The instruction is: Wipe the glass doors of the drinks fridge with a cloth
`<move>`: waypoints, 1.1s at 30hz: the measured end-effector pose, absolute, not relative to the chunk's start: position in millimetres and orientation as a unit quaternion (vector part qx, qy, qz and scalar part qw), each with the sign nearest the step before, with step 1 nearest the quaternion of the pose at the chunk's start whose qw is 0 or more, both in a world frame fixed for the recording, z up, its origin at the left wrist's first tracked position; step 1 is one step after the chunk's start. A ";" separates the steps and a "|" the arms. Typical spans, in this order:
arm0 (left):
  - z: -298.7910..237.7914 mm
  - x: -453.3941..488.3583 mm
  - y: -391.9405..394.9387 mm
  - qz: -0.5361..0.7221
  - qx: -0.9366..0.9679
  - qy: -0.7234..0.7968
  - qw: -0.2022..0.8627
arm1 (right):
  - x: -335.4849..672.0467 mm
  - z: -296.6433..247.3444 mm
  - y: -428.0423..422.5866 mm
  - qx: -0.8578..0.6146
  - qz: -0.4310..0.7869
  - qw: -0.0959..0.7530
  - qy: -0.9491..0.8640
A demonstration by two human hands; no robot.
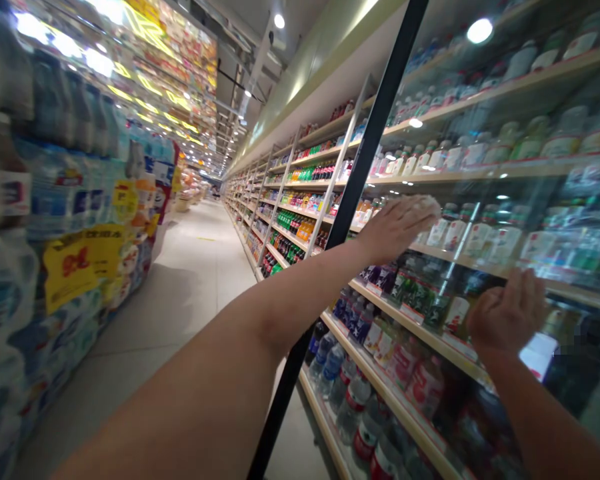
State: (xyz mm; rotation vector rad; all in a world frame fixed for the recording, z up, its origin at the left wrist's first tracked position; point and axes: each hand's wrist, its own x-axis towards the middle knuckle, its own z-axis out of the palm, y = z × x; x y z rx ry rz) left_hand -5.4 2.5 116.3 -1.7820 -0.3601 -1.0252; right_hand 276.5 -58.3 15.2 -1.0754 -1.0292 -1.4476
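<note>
My left arm reaches across the dark frame (356, 185) of a glass door (505, 193). My left hand (393, 230), palm toward the glass, holds a crumpled white cloth (427, 208) under its outstretched fingers. The cloth's material is not clear. On the right, my right hand (507, 313) is raised in front of the glass, fingers upward and no object visible in it. Its fingers are blurred, and I cannot tell whether they touch the pane. Rows of bottles (480, 233) stand on shelves behind the glass.
A tiled aisle (200, 267) runs ahead on the left. Long drink shelves (300, 200) line its right side. Stacked packs of bottled water (70, 187) stand at the left with a yellow sign (83, 267). Ceiling lights reflect in the glass.
</note>
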 end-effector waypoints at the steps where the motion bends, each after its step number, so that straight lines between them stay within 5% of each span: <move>1: 106.9 -4.1 0.5 -0.388 -0.752 -0.115 0.520 | 276.7 15.0 -58.6 -0.446 -0.601 0.508 -0.426; 6: 106.0 -14.4 -0.6 -0.220 -0.789 0.002 0.574 | 274.9 14.4 -60.6 -0.453 -0.591 0.513 -0.427; 14: 118.3 -8.5 -0.5 -0.448 -0.728 -0.196 0.480 | 275.6 15.0 -60.6 -0.438 -0.598 0.518 -0.427; 20: 118.5 -5.5 -2.4 -0.258 -0.801 -0.011 0.540 | 274.0 14.8 -61.3 -0.446 -0.594 0.522 -0.420; 27: 167.4 -4.5 9.0 -0.555 -0.698 -0.204 0.405 | 268.5 13.9 -64.6 -0.468 -0.564 0.529 -0.428; 33: 127.7 6.8 -5.7 -0.324 -0.797 -0.045 0.508 | 268.1 14.2 -65.9 -0.457 -0.562 0.532 -0.438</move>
